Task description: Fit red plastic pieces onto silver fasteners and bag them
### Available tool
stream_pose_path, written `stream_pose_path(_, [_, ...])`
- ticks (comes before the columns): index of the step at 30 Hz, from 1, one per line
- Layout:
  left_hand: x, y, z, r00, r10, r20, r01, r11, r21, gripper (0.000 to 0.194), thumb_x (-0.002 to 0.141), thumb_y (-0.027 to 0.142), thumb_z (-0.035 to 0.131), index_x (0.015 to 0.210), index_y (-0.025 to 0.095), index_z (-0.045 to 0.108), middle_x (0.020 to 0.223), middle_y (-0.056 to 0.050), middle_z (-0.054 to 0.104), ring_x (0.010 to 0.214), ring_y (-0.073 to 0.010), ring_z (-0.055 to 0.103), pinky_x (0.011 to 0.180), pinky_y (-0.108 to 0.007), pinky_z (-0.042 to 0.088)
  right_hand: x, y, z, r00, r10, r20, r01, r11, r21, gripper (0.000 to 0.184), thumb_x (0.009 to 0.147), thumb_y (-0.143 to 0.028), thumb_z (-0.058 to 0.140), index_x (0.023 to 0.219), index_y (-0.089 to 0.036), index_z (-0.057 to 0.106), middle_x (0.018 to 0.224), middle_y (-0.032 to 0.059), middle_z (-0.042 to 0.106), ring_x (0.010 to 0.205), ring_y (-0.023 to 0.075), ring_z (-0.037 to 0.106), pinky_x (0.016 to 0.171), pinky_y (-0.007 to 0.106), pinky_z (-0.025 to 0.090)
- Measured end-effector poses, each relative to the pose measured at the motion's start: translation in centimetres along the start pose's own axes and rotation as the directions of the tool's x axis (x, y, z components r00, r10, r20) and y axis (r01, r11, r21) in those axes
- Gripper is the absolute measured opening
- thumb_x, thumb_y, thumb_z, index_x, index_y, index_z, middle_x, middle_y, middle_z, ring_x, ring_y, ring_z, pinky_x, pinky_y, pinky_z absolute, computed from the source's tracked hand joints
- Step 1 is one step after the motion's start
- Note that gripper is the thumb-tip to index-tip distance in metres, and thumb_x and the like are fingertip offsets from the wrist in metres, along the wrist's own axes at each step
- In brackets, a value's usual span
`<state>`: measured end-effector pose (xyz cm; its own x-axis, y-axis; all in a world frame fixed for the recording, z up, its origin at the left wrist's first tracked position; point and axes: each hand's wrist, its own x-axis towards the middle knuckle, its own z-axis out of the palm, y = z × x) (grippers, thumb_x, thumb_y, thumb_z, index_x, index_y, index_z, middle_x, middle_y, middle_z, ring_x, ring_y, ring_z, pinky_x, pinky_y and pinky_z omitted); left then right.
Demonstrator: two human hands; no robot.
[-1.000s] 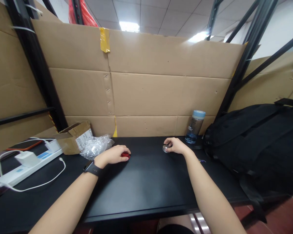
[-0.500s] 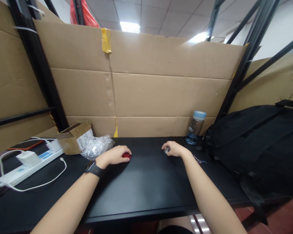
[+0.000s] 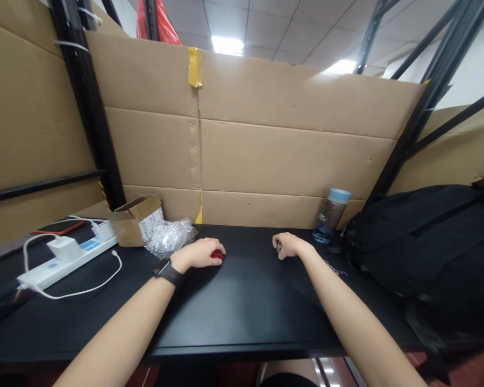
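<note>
My left hand [image 3: 204, 252], with a dark watch [image 3: 168, 271] on its wrist, rests low over the black tabletop [image 3: 242, 312]. Its fingers curl over a red bundle [image 3: 218, 255] that looks like coiled cord; the palm side is hidden. To the right, my right hand [image 3: 289, 246] is closed in a pinch around a small greyish, shiny thing [image 3: 279, 248]. Most of that thing is covered by the fingers, so its kind is unclear. Beyond the right forearm lies a thin multicoloured strand [image 3: 336, 269], partly hidden by the arm.
At the left are a white power strip [image 3: 64, 263] with chargers and cables, an opened cardboard box [image 3: 135, 220] and crumpled clear plastic [image 3: 171, 236]. A blue-lidded bottle [image 3: 331, 215] and a black backpack [image 3: 423, 247] stand right. Cardboard panels [image 3: 262, 156] wall the back.
The whole view has shifted, so the surroundings appear farther right. Both hands keep nearly the same places on the table, and the right fingers now cover more of the small thing.
</note>
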<state>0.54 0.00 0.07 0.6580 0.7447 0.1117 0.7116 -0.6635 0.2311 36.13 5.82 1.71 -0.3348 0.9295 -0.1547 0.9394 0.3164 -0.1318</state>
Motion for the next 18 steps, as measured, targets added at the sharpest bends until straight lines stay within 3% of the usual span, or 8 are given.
stream_pose_path(6, [0.0, 0.2, -0.1, 1.0, -0.013, 0.005, 0.013, 1.0, 0.014, 0.031, 0.085, 0.036, 0.066, 0.112, 0.025, 0.073, 0.11, -0.006, 0.071, 0.101, -0.0232, 0.068, 0.093, -0.03, 0.049, 0.0, 0.2, 0.3, 0.999, -0.024, -0.046, 0.021, 0.997, -0.073, 0.037, 0.055, -0.024, 0.082, 0.088, -0.022, 0.064, 0.097, 0.0046, 0.071, 0.09, 0.0237, 0.065, 0.067, 0.026, 0.042])
stream_pose_path(18, [-0.3, 0.3, -0.4, 0.999, -0.044, 0.002, 0.043, 0.999, 0.031, 0.029, 0.084, 0.035, 0.067, 0.111, 0.026, 0.073, 0.108, -0.005, 0.072, 0.097, -0.0222, 0.068, 0.088, -0.029, 0.05, 1.3, 2.7, -0.1, 0.991, -0.07, -0.112, 0.078, 0.995, 0.067, 0.037, 0.053, -0.022, 0.076, 0.086, -0.022, 0.058, 0.076, -0.0026, 0.065, 0.069, 0.0149, 0.057, 0.06, 0.023, 0.038])
